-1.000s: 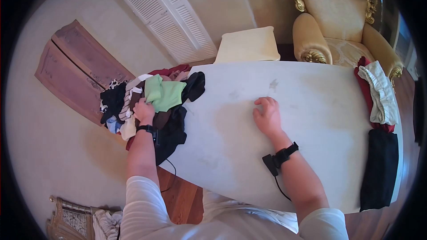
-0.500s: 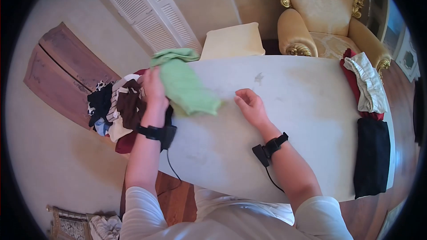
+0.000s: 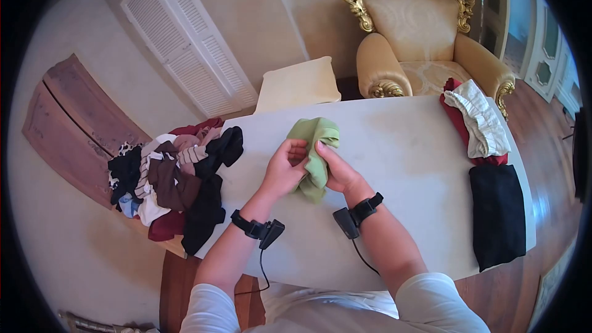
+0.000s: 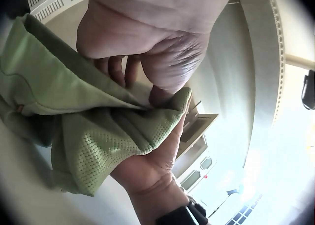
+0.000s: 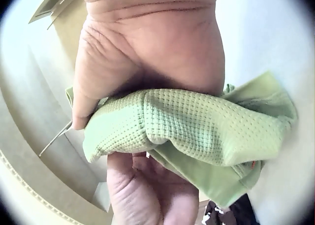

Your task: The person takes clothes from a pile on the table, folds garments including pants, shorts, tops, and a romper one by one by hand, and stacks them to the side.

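Between both hands, over the middle of the white table (image 3: pixel 394 228), is a bunched light green garment (image 3: pixel 316 129). Its cloth has a waffle-like knit part and smoother bands, plain in the left wrist view (image 4: pixel 98 146). My left hand (image 3: pixel 285 169) grips it from the left, thumb and fingers curled at its edge. From the other side my right hand (image 3: pixel 339 169) holds it, thumb on top and the other fingers mostly hidden by the cloth. In the right wrist view the knit part (image 5: pixel 182 121) lies across the right palm, with the left hand (image 5: pixel 152 195) beyond it.
A heap of mixed clothes (image 3: pixel 172 179) lies at the table's left end. Along the right edge are a folded black garment (image 3: pixel 498 216) and a white garment (image 3: pixel 478 120) on a red one (image 3: pixel 453 102). A gold armchair (image 3: pixel 425 37) and a cream stool (image 3: pixel 296 83) stand behind.
My left hand has pulled the green garment off the heap and brought it right to the table's middle. My right hand, which held nothing before, now holds it too.
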The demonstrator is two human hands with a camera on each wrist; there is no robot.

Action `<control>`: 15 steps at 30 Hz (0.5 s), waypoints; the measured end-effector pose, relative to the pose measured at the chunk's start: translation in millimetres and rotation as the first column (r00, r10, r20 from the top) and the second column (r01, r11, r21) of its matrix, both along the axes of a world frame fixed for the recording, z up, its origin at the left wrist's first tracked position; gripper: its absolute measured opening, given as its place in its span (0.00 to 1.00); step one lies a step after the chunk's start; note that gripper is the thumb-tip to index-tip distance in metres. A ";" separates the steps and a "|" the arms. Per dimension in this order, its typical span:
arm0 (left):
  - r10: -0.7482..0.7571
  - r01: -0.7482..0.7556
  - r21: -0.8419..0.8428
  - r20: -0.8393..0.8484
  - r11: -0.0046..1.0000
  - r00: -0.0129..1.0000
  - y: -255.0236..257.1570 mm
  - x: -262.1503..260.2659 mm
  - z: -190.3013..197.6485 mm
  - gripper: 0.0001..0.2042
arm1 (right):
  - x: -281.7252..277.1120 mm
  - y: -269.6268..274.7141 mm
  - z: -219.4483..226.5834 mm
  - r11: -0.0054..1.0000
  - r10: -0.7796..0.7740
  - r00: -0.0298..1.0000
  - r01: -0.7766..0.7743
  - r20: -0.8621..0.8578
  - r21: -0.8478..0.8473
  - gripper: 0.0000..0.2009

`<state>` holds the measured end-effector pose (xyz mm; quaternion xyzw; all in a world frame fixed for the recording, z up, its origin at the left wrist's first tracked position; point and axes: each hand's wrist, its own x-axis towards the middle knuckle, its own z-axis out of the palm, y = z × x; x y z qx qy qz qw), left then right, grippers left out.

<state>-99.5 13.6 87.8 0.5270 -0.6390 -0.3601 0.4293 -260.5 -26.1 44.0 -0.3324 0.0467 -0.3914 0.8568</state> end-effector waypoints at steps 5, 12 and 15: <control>0.075 -0.040 -0.216 0.153 0.976 0.985 17.2 -3.0 6.2 0.23 | -4.0 7.4 8.3 0.992 0.097 0.994 -0.094 0.039 -0.081 0.36; 0.218 -0.183 -0.212 0.155 0.960 0.964 31.1 14.9 33.6 0.11 | -6.2 13.5 34.0 0.976 -0.033 0.981 -0.010 -0.192 -0.216 0.27; 0.329 -0.306 -0.467 -0.034 0.829 0.944 20.4 46.1 39.7 0.11 | -15.0 10.6 43.8 0.983 -0.161 0.952 0.132 -0.259 -0.125 0.24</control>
